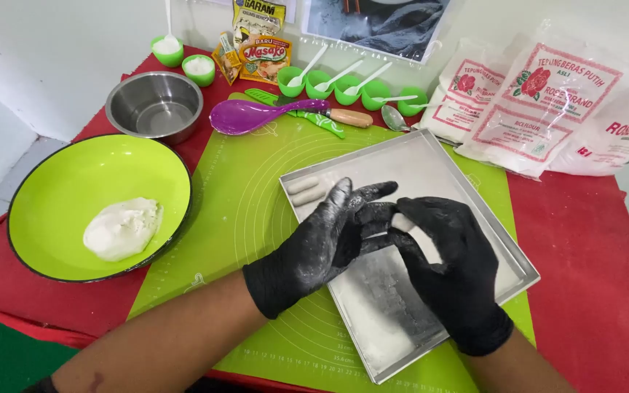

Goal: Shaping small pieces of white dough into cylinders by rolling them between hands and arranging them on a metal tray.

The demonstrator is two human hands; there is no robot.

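Centre frame: gloved left hand (327,236) and right hand (451,262) meet above the metal tray (475,191), fingertips pinched together on a small dough piece (402,222).

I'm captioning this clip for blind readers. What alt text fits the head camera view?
Two black-gloved hands, left and right, roll a small white dough piece over a floured metal tray holding two shaped pieces. Left of the green mat, a lime bowl holds a dough lump.

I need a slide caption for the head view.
Two black-gloved hands shape a dough piece over a floured metal tray.
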